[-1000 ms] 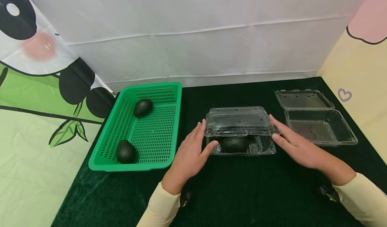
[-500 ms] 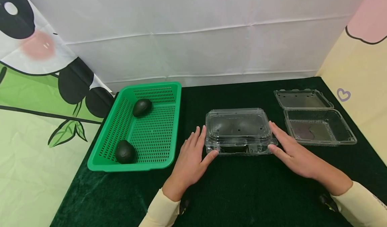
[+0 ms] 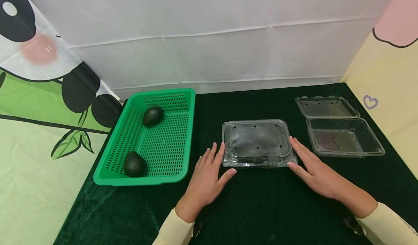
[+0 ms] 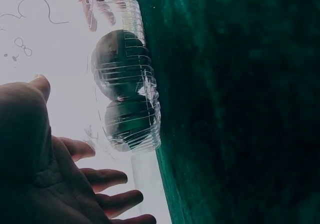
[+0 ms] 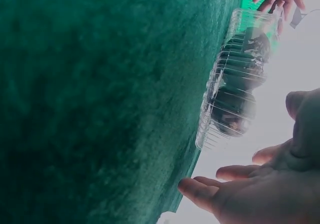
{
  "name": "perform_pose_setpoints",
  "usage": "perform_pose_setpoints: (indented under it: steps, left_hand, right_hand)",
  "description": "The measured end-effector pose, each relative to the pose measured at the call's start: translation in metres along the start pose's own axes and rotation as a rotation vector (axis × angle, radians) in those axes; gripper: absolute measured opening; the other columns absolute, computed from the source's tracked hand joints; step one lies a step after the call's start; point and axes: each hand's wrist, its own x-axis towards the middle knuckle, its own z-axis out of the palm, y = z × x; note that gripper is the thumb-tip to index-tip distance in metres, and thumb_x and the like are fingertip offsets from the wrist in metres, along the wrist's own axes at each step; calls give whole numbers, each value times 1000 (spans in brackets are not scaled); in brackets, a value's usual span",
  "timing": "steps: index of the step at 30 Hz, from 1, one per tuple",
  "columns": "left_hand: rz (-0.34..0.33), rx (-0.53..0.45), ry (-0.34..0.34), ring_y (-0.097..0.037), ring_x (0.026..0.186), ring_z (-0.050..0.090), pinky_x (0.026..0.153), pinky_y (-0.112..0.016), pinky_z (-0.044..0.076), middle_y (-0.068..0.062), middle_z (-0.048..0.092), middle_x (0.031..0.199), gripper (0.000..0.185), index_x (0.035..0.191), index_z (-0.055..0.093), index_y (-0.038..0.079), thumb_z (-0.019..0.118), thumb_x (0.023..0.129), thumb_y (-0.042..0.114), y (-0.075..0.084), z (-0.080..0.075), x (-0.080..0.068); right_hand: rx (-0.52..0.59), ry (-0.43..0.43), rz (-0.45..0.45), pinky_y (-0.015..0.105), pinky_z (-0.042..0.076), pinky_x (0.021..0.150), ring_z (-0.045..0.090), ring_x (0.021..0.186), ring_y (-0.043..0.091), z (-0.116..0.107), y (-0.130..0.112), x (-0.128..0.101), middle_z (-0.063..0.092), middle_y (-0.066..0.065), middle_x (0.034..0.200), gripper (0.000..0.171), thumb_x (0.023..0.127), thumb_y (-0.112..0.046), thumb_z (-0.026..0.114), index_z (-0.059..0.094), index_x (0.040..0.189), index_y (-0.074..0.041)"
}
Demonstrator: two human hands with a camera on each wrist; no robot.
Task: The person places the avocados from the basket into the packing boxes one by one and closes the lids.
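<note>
a closed clear clamshell box (image 3: 257, 143) is seen near the middle of the dark green surface (image 3: 261, 208), toward its front edge. two dark avocados are made out inside it from the wrist views, one (image 4: 116, 59) beside the other (image 4: 131, 121). the left hand (image 3: 209, 176) is laid flat on the surface just beside the box's left side, fingers straight, its grip released and nothing held; whether the fingertips touch the plastic cannot be told. the right hand (image 3: 315, 170) is placed likewise at the box's right side, grip released, fingers extended.

the box is judged to be light, thin and springy, with smooth walls that are likely to slip and to buckle if squeezed hard; the fruit inside is judged to give it most of its weight and may roll within. it is best taken by both short sides low down, under the rim, or supported from beneath, so that the lid is not popped.

counted: one closed box with two avocados; one open empty clamshell (image 3: 339, 134) toward the right back corner; one green basket (image 3: 183, 107) at the left edge, in which two more avocados are lying, one at the back (image 3: 152, 115) and one at the front (image 3: 134, 163).
</note>
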Motion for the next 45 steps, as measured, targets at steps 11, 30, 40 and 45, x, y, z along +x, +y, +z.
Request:
perform_pose_setpoints:
  steps: [11,30,40,45]
  left_hand:
    - [-1,-95,56,-32,152,28,119,-57,25,-8,27,168,79,167,19,25,43,103,65,-5,-5,2]
    - [-148,-352,112,-12,71,61,64,-34,51,4,65,107,62,161,31,17,41,110,51,-7,-4,16]
    - [-147,-498,16,-13,74,64,69,-37,52,8,68,93,57,160,33,10,37,112,41,-8,-1,19]
    - [-135,-600,-37,-15,81,68,73,-39,55,4,71,96,56,161,31,12,38,112,38,-8,-1,20]
  right_hand:
    - [25,26,5,75,22,109,14,152,49,-4,-1,1,8,21,170,77,108,-37,55,8,167,-25]
    - [424,4,101,35,59,82,62,111,37,-18,4,9,48,30,135,63,113,-25,43,13,160,5]
    - [665,-150,204,42,60,77,68,91,30,-15,7,14,57,25,117,65,114,-29,38,7,162,1]
    - [764,-181,221,43,60,77,69,90,29,-13,7,16,59,24,113,66,114,-30,37,4,162,-1]
